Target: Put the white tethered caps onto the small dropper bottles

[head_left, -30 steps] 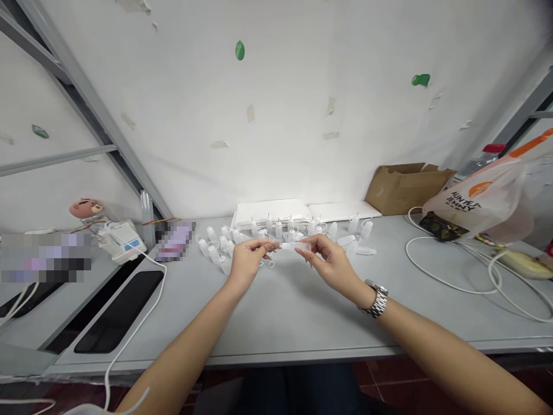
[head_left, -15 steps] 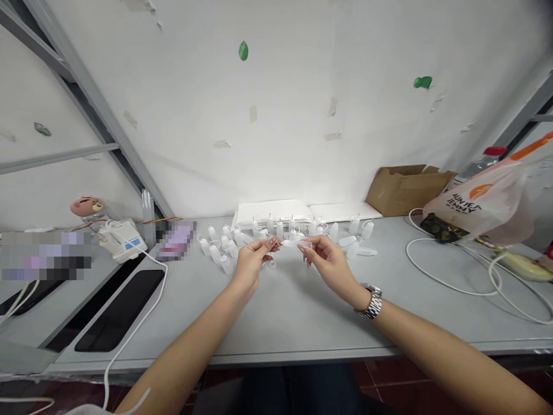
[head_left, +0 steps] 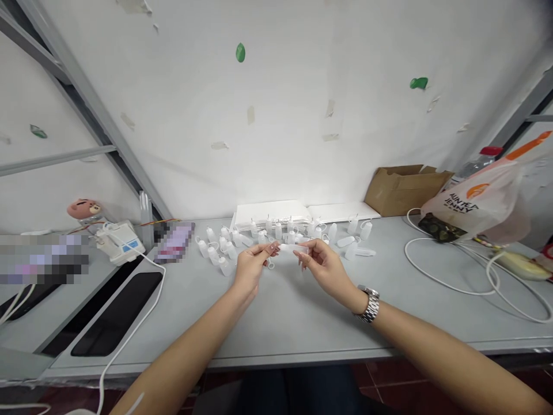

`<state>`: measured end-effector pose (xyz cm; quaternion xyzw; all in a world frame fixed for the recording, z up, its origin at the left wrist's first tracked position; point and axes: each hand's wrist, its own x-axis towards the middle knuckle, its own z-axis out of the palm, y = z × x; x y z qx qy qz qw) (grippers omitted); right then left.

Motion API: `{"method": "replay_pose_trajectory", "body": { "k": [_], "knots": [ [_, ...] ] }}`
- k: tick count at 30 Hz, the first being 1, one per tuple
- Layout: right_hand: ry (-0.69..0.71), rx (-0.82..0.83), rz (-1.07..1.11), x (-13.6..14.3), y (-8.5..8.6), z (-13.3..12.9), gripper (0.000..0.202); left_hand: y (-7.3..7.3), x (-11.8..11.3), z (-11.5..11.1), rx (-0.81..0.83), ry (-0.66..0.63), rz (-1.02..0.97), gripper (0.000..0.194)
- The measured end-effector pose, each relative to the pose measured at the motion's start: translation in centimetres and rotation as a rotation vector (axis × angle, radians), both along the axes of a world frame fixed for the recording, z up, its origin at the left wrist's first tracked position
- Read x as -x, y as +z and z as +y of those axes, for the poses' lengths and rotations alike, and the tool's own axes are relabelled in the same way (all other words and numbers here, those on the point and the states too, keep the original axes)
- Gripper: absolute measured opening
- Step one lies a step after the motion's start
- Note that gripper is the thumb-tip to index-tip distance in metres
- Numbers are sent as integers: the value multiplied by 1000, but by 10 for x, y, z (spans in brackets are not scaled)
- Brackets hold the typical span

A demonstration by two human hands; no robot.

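Between my two hands a small translucent squeeze bottle point(head_left: 291, 248) is held level above the desk. My left hand point(head_left: 251, 266) pinches its narrow tip end at the left, and what exactly lies under those fingertips is hidden. A small white ring point(head_left: 271, 266) shows just below the left fingers. On the right, the fingers of my right hand point(head_left: 329, 270) close round the bottle's body; a metal watch is on that wrist. Behind and beside the hands stand several similar bottles point(head_left: 223, 266), some with thin needle tips, while a few lie on their sides.
White sheets point(head_left: 272, 211) lie against the wall, with a cardboard box point(head_left: 401, 190) to their right. At the far right are a plastic bag point(head_left: 479, 199) and a looping white cable point(head_left: 432, 288). A black phone-like slab point(head_left: 116, 314) and a power strip point(head_left: 123, 242) occupy the left.
The left fingers have straightened a little at the bottle's tip end and the right fingers have shifted slightly on its body. The whole view has moved slightly.
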<state>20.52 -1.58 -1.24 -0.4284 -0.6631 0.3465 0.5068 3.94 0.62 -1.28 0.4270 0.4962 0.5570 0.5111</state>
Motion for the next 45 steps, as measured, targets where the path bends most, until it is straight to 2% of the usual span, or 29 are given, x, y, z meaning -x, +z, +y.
{"method": "replay_pose_trajectory", "body": {
  "k": [3, 8, 13, 17, 23, 30, 36, 41, 45],
  "knots": [
    [27, 15, -72, -4, 3, 4, 21, 5, 4, 1, -64, -16, 86, 24],
    [158, 114, -261, -11, 11, 10, 21, 15, 11, 3, -133, -77, 279, 26],
    [217, 163, -297, -12, 13, 11, 24, 17, 17, 8, -142, -60, 197, 36],
    [211, 149, -292, -12, 13, 10, 25, 15, 19, 10, -127, -62, 162, 34],
    [224, 166, -310, -11, 11, 9, 25, 15, 15, 6, -160, -62, 223, 24],
    [215, 161, -307, -9, 11, 8, 25, 15, 14, 5, -151, -49, 270, 25],
    [220, 121, -345, -11, 12, 7, 23, 14, 14, 5, -170, -47, 405, 20],
    [167, 86, -410, -12, 11, 9, 22, 12, 14, 5, -210, -80, 496, 17],
    [238, 145, -367, -11, 10, 9, 24, 14, 14, 5, -202, -94, 451, 20]
  ]
}}
